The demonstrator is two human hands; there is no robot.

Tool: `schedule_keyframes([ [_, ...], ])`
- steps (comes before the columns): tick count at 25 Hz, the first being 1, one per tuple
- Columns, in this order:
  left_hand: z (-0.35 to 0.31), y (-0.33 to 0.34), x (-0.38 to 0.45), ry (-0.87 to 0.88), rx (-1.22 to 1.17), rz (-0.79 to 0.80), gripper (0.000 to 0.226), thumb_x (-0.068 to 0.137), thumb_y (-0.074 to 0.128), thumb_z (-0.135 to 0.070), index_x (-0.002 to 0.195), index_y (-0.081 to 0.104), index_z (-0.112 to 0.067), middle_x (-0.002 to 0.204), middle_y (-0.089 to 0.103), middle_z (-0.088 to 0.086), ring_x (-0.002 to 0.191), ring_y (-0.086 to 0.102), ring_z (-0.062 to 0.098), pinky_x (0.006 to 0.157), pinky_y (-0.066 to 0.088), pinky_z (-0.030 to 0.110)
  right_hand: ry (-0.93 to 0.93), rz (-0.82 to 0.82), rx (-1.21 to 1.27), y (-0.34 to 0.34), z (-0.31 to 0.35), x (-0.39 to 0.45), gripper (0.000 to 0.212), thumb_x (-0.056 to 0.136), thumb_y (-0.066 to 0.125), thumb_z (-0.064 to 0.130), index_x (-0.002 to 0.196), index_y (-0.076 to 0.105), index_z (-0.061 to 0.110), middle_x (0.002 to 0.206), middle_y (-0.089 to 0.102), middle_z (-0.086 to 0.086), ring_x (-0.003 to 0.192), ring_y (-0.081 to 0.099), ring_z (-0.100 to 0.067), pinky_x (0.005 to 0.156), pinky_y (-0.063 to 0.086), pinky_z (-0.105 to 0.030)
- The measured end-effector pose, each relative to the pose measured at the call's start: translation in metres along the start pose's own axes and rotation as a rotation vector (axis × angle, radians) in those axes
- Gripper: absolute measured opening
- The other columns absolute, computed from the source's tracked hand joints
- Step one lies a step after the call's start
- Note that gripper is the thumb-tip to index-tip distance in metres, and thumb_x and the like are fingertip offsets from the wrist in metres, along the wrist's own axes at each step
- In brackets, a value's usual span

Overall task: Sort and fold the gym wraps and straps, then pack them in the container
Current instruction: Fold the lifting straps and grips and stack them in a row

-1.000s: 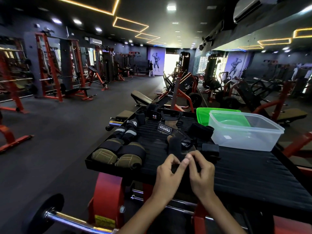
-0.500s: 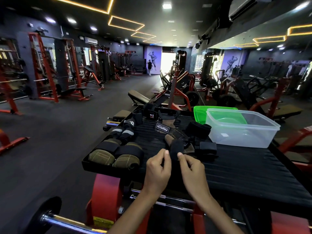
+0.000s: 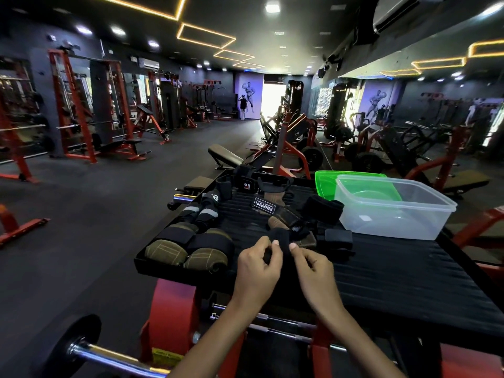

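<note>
Strap (image 3: 281,241), black, sits at the near edge of the platform (image 3: 409,274), between both hands. Left hand (image 3: 257,271) pinches its near-left part, thumb and forefinger closed on the fabric. Right hand (image 3: 313,271) has fingers curled, forefinger tip touching the strap's right edge; whether it truly grips cannot be told, dark fabric on dark surface. Long axis appears to run near to far, away from the fingertips, the far end lying against the loose pile (image 3: 294,222). Both hands are about equally near it; left has the surer hold.

Judgement: the fold is in progress. The coming move turns on carrying the near end over toward the far end, so the fingers must travel away from the body along the strap.

Versus one second ago: thumbs were then pressed together over the strap close to the body; now the hands are apart, one on each side, and have moved slightly farther onto the platform. Other items unchanged.

Left, just beside the hands: rolled wraps (image 3: 188,252), olive and black, in a row running far-left. Beyond the pile: a black folded piece (image 3: 338,237) to the right, then the container (image 3: 392,211), clear, nothing packed in it as far as visible. Green lid (image 3: 324,181) behind it.
</note>
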State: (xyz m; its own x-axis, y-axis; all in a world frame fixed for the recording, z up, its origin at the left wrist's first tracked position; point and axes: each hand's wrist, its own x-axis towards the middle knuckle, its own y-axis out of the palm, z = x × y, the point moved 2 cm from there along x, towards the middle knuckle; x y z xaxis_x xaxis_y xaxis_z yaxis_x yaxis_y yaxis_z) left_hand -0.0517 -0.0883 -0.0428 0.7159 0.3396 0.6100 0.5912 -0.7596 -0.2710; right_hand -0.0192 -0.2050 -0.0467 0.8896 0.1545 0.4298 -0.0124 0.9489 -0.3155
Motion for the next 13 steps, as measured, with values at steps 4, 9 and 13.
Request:
schedule_keyframes([
  [4,-0.003,0.007,0.006,-0.256,-0.092,0.035,0.045,0.093,0.053,-0.017,0.051,0.036,-0.021,0.039,0.035,-0.007,0.041,0.034,0.006,0.045,0.027,0.018,-0.548,-0.152,-0.292,-0.009,0.002,-0.008,0.042,0.095,0.045,0.036,0.077,0.063,0.003,0.063,0.060,-0.004,0.055,0.054,-0.012,0.052,0.042,-0.023],
  [9,-0.013,0.006,-0.009,-0.039,-0.164,-0.019,0.018,0.091,0.049,-0.036,0.074,0.047,-0.032,0.046,0.045,-0.011,0.040,0.039,0.005,0.042,0.027,0.011,-0.173,-0.173,0.019,-0.005,-0.001,0.003,0.044,0.093,0.050,0.033,0.056,0.050,0.010,0.044,0.037,0.006,0.041,0.033,-0.005,0.044,0.026,-0.024],
  [13,-0.004,0.007,-0.005,-0.113,-0.148,-0.036,0.030,0.095,0.050,-0.025,0.066,0.045,-0.026,0.047,0.044,-0.011,0.042,0.038,0.004,0.044,0.028,0.014,-0.408,-0.145,-0.141,-0.009,-0.001,-0.003,0.041,0.089,0.047,0.048,0.077,0.060,0.010,0.056,0.055,0.001,0.050,0.048,-0.006,0.050,0.039,-0.023],
])
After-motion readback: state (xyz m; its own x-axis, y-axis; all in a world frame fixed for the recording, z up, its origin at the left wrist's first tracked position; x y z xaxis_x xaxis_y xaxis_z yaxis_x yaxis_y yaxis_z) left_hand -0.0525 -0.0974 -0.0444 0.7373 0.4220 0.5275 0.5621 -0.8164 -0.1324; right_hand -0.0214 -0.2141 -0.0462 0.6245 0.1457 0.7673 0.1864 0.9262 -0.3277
